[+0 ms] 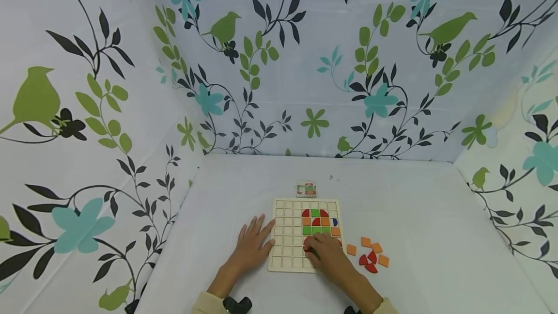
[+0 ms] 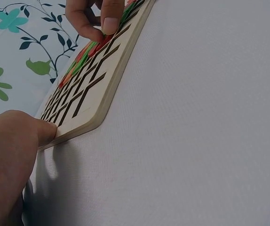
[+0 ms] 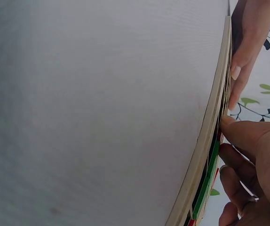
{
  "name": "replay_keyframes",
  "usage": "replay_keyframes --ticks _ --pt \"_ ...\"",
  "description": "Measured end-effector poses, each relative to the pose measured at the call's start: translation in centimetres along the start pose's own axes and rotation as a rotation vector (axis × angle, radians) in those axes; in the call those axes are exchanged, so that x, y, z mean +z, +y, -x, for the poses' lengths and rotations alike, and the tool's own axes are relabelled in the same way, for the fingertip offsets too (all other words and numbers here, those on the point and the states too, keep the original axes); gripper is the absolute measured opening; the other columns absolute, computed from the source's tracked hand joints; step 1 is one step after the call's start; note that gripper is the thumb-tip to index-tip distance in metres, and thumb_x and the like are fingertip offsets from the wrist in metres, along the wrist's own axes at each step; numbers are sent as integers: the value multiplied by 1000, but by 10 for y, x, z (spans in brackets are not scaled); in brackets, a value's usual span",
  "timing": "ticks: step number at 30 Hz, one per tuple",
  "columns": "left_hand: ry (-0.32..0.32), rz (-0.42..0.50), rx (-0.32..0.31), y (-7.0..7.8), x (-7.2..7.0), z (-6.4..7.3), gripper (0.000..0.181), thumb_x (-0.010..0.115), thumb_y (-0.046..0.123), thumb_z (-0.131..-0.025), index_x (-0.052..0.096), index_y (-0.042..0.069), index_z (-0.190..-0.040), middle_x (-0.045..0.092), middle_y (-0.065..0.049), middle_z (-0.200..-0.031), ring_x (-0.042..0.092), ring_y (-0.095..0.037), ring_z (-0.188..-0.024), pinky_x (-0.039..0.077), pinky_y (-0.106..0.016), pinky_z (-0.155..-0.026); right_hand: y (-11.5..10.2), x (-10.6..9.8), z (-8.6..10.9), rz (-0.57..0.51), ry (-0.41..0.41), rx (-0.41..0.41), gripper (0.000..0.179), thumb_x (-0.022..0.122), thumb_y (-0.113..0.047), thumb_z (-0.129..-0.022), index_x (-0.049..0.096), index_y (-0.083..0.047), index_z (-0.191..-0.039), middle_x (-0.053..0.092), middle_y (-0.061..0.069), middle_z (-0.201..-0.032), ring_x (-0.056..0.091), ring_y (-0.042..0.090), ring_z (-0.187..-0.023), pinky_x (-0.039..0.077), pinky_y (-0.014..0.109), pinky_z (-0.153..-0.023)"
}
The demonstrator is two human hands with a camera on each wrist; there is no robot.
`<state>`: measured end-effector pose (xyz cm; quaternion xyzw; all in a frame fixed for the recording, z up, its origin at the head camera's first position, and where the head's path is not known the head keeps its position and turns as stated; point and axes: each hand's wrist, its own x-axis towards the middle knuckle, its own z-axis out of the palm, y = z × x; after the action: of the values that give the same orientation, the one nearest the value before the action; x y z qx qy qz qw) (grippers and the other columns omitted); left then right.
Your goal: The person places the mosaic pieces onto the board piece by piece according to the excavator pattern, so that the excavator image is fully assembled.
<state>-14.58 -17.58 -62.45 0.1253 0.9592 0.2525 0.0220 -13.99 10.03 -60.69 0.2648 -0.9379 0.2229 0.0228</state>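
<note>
A pale wooden grid board [image 1: 285,251] lies on the white table, with red, green and orange pieces in its right-hand cells. My left hand [image 1: 252,245] rests at the board's left side, fingers spread and thumb touching the edge. Over the lower right part of the board, my right hand [image 1: 329,255] has its fingers curled. In the left wrist view, thumb and finger of that right hand [image 2: 99,21] pinch a small red piece [image 2: 105,43] at the grid surface. The fingers hide part of this piece and the cells beneath.
Right of the board lie several loose orange squares [image 1: 365,242] and red quarter-circle pieces [image 1: 371,268]. A small pattern card [image 1: 306,189] sits just beyond the board's far edge. Patterned cloth walls [image 1: 261,62] enclose the table at the back and sides.
</note>
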Motion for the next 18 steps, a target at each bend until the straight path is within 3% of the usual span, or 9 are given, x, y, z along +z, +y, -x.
replay_keyframes --ticks 13,18 --pt "-1 6 -7 -1 0 -2 58 55 37 -108 44 21 -162 29 -18 -172 21 -45 -160 14 -71 -124 3 -5 3 -51 74 29 14 86 -22 -89 74 -24 -96 61 -9 -101 55 10 -98 41 35 -79" --pt "0 -3 -7 -1 2 -2 57 54 37 -108 44 20 -162 30 -18 -172 21 -44 -160 15 -71 -124 20 -19 6 -86 36 166 13 85 -23 -91 73 -24 -96 60 -8 -104 54 14 -102 39 37 -80"
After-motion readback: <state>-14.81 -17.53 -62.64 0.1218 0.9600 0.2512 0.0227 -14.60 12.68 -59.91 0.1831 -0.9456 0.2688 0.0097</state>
